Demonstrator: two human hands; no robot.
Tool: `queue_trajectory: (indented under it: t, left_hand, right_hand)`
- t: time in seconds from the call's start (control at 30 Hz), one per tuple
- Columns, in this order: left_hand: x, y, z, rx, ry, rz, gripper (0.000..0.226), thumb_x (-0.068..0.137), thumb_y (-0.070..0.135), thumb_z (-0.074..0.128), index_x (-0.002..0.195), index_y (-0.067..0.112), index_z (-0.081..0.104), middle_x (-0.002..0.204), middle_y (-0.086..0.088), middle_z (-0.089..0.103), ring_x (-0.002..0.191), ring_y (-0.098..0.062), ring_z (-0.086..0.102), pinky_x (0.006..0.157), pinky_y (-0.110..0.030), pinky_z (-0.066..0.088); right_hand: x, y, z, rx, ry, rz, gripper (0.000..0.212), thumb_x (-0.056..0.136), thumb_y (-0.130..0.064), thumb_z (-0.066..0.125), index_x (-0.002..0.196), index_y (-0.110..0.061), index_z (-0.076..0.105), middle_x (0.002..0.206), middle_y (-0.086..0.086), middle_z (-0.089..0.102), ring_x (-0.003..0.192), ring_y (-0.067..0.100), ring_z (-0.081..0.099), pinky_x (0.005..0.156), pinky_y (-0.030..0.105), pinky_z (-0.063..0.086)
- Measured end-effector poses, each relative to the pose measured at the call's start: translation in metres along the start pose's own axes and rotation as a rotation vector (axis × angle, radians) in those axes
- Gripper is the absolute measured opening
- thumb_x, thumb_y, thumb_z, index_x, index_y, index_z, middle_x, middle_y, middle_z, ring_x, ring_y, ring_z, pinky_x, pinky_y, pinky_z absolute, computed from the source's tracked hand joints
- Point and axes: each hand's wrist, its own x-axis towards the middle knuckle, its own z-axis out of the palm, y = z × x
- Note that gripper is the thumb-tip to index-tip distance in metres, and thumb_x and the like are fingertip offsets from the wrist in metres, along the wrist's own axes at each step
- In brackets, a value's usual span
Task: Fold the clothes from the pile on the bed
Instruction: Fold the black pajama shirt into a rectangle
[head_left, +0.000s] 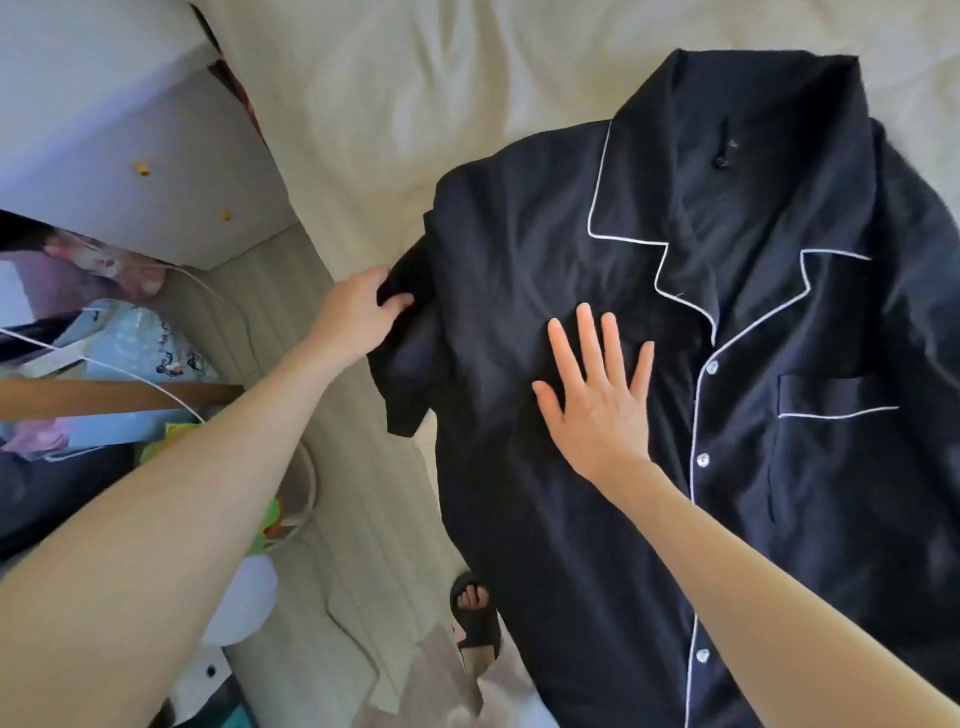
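Item under handling: one dark navy pyjama shirt (727, 415) with white piping, laid face-up and buttoned on the bed (389, 104), collar toward the far side, hem hanging over the near edge. Chest pocket (831, 395) sits to the right of the button placket.

Right hand (597, 400): flat on the shirt front, fingers straight and spread, palm pressing the fabric just left of the placket. Nothing is grasped; the grip is released.

Left hand (358, 312): at the shirt's short sleeve (410, 353), left of the right hand and slightly farther from the body. Fingers and thumb are curled round a fold of the sleeve fabric, so this grip is grasping the sleeve. The sleeve is bunched and partly lifted off the cream sheet; how far it is raised is hard to judge from this angle.

Surroundings: left of the left hand, beyond the bed edge, stand a white cabinet (156, 171), a white cable (156, 384) and mixed colourful clutter on the floor. Below the right hand, at the bed's near edge, a foot in a black slipper (475, 613) is visible.
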Motion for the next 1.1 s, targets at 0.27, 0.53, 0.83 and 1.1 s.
queue_trajectory:
  t: [0.27,0.53,0.83,1.1]
  left_hand:
    - [-0.043,-0.082,-0.056,0.128,0.225,-0.092,0.036,0.093,0.034,0.056,0.075,0.003,0.048,0.065,-0.007,0.049,0.07,-0.031,0.049,0.061,-0.033,0.03]
    - [-0.082,-0.032,-0.075,0.189,0.117,-0.025,0.031,0.092,0.034,0.057,0.08,0.005,0.055,0.071,-0.004,0.056,0.074,-0.026,0.05,0.063,-0.032,0.034]
    - [-0.177,0.17,-0.021,-0.223,-0.146,0.339,0.033,0.094,0.038,0.051,0.098,0.01,0.069,0.097,-0.003,0.071,0.094,-0.017,0.062,0.079,-0.025,0.041]
    - [-0.175,0.097,0.053,0.056,-0.181,0.266,0.066,0.09,0.026,0.061,0.146,0.016,0.027,0.152,-0.008,0.027,0.14,-0.024,0.026,0.112,-0.036,0.027]
  right_hand:
    - [0.001,-0.001,0.005,-0.025,0.021,0.001,0.064,0.094,-0.042,0.044,0.15,-0.02,0.022,0.157,0.01,0.019,0.145,0.032,0.014,0.112,0.062,0.009]
    - [-0.013,-0.019,-0.025,0.201,-0.025,0.103,0.06,0.099,-0.034,0.042,0.152,-0.021,0.016,0.16,0.005,0.005,0.147,0.024,0.0,0.115,0.054,0.005]
    - [-0.151,-0.009,-0.076,1.45,0.184,0.74,0.026,0.099,-0.038,0.042,0.123,-0.034,0.051,0.128,-0.007,0.058,0.107,0.0,0.058,0.097,0.026,0.041]
    - [-0.186,0.036,-0.048,1.279,0.167,0.93,0.042,0.097,-0.033,0.045,0.139,-0.023,0.043,0.13,-0.003,0.054,0.119,0.014,0.051,0.108,0.038,0.037]
